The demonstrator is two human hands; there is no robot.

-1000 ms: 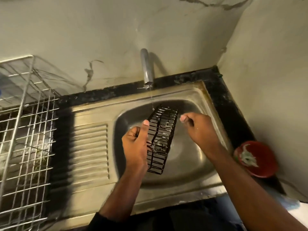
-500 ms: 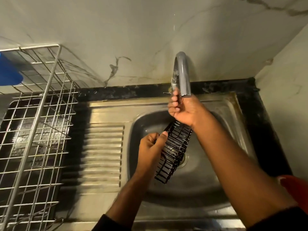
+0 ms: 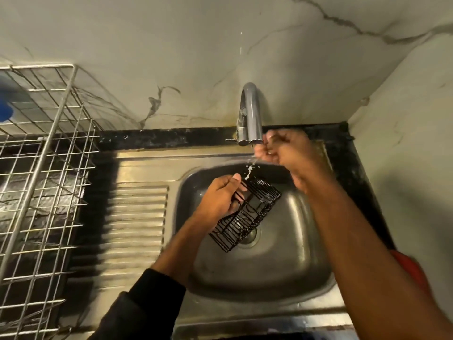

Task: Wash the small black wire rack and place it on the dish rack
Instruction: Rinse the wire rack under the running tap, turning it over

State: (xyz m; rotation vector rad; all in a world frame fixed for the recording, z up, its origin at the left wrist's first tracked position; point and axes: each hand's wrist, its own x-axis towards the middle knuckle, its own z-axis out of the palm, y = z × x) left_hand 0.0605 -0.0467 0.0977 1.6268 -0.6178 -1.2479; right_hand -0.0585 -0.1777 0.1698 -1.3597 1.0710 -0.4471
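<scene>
My left hand (image 3: pixel 219 197) grips the small black wire rack (image 3: pixel 247 218) by its near edge and holds it tilted over the steel sink (image 3: pixel 264 273) bowl. Water falls from the grey tap (image 3: pixel 250 114) and splashes on the rack's upper end. My right hand (image 3: pixel 284 149) is blurred just right of the spout, fingers curled, with nothing visible in it. The silver wire dish rack (image 3: pixel 44 168) stands at the left on the counter.
A ribbed steel drainboard (image 3: pixel 137 222) lies between sink and dish rack. A blue object (image 3: pixel 5 109) sits in the dish rack's far left. A red object (image 3: pixel 411 268) shows at the right behind my forearm. Marble walls close in behind and at the right.
My right hand has come off the tap spout and shifted right of it. Water now splashes on the rack, which my left hand has tilted flatter.
</scene>
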